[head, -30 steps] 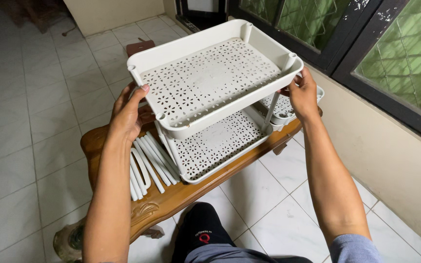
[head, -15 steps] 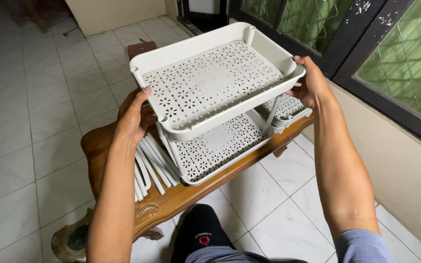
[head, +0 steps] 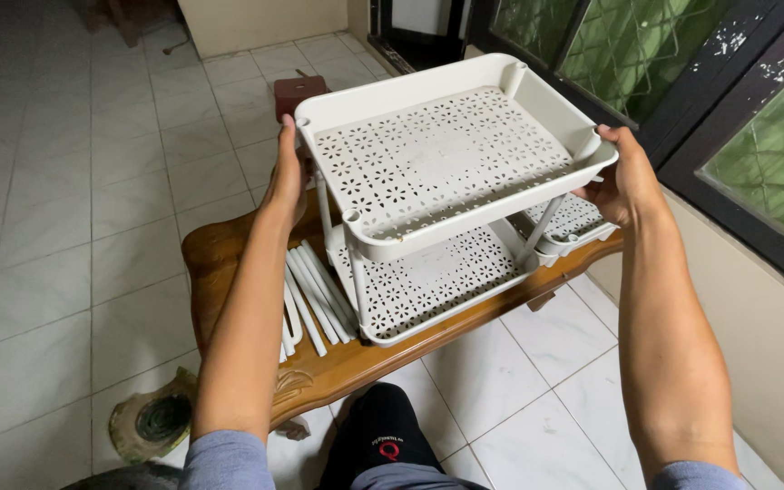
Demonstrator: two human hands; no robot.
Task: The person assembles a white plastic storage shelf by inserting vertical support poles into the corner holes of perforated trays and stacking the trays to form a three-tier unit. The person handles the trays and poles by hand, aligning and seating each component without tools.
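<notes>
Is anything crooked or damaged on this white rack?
Yes. The top tray sits tilted over the lower tray, and the right front post leans instead of standing upright. The left hand and right hand grip its sides. No cracks are visible.

Upper tray (head: 451,163): white plastic, rectangular, raised rim, floor pierced with flower-shaped cut-outs, open post sockets at corners. Sits roughly level, slightly skewed, on thin white posts (head: 542,227). Lower tray (head: 428,286): same pattern, directly beneath, resting on the wooden tabletop (head: 229,263). Upper tray gripped at its left and right short ends.
</notes>
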